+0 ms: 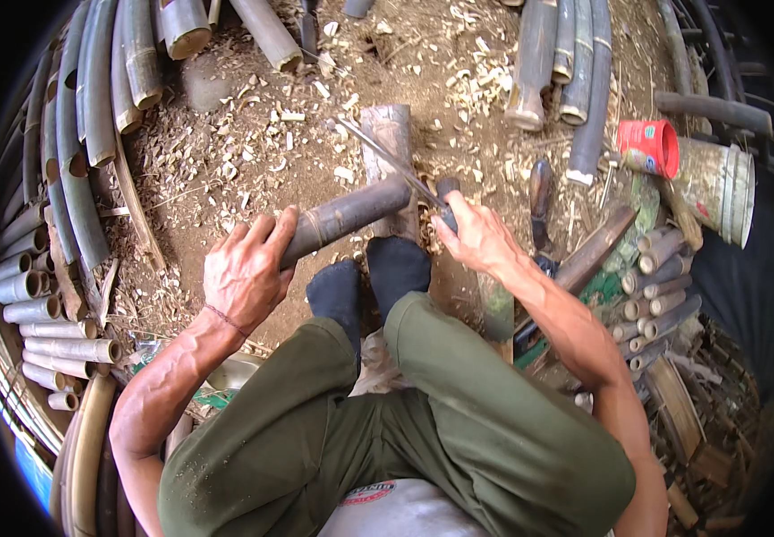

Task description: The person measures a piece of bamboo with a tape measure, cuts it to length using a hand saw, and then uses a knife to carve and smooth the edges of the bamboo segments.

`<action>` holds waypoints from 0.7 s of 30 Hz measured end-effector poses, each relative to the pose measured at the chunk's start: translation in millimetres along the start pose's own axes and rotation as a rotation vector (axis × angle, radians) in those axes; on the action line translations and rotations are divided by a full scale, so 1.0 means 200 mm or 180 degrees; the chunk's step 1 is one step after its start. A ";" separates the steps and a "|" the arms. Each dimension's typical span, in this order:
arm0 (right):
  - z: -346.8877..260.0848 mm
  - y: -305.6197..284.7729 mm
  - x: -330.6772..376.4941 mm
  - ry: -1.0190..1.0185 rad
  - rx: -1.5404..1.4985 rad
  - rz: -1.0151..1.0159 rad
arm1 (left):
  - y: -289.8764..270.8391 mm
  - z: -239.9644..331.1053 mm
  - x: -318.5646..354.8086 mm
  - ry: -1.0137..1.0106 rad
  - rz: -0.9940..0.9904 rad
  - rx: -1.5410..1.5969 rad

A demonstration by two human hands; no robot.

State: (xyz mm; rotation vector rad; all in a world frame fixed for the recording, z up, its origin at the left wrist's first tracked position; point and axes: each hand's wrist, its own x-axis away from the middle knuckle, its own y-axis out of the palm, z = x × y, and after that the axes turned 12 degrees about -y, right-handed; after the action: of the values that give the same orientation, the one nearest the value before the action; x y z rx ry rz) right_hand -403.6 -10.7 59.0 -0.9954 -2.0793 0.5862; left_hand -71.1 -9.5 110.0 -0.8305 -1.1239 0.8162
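Note:
My left hand point(246, 270) is wrapped round the near end of a dark bamboo tube point(344, 219), which slants up to the right. The tube's far end lies over a worn wooden block point(385, 148) on the ground. In my right hand point(484, 236) is the dark handle of a long, narrow-bladed knife point(394, 163). Its blade points up to the left and passes close by the tube's far end; I cannot tell whether they touch. My feet in dark socks point(398, 268) are just below the tube, one of them against the block's near end.
Long bamboo poles point(96, 85) lie at the left, more poles point(575, 76) at the far right. Short cut tubes point(69, 345) are stacked on both sides. A wooden-handled tool point(541, 201), a red container point(648, 149) and a stained bucket point(714, 190) are at right. Pale shavings point(481, 85) litter the dirt.

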 end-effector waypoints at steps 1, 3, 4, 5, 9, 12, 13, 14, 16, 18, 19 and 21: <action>-0.02 -0.02 0.01 -0.0096 0.0019 0.0082 | 0.00 0.00 -0.01 0.0018 0.0122 -0.0029; -0.18 -0.06 0.03 -0.0608 -0.0334 0.0774 | 0.03 -0.02 0.00 0.0101 0.0274 -0.0066; -0.21 -0.08 0.02 -0.0885 -0.0496 0.1132 | 0.07 -0.03 0.02 0.0155 0.0432 -0.0191; -0.20 -0.06 0.04 -0.1058 -0.0420 0.1303 | 0.08 -0.04 0.02 0.0206 0.0505 -0.0227; 0.00 0.04 0.02 -0.0279 0.0540 0.0096 | 0.10 -0.04 0.01 0.0362 0.0739 -0.0387; 0.05 0.03 0.01 -0.0053 -0.0084 -0.0159 | 0.07 0.00 0.03 0.0331 0.0621 -0.0451; 0.05 0.04 0.02 0.0003 -0.0152 -0.0162 | 0.06 0.01 0.04 0.0303 0.0548 -0.0467; 0.05 0.04 0.01 0.0045 -0.0196 -0.0166 | 0.05 0.01 0.05 0.0262 0.0430 -0.0346; 0.05 0.05 0.03 0.0005 -0.0100 0.0001 | 0.09 -0.05 0.03 0.0121 -0.0227 -0.0018; 0.03 0.03 0.03 -0.0065 -0.0145 0.0235 | 0.04 -0.04 0.01 0.0002 -0.0771 0.0399; 0.00 0.02 0.04 -0.0127 -0.0145 0.0379 | -0.01 -0.03 -0.01 -0.0129 -0.0873 0.0401; -0.10 -0.01 0.06 -0.0515 -0.0174 0.0853 | -0.06 -0.01 -0.03 -0.0394 -0.1092 0.0423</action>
State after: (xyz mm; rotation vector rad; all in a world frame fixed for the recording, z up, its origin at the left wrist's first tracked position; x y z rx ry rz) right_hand -394.9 0.2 77.8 -1.3088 -2.1266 0.7708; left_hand -69.4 -19.7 117.7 -0.4635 -1.2642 0.6521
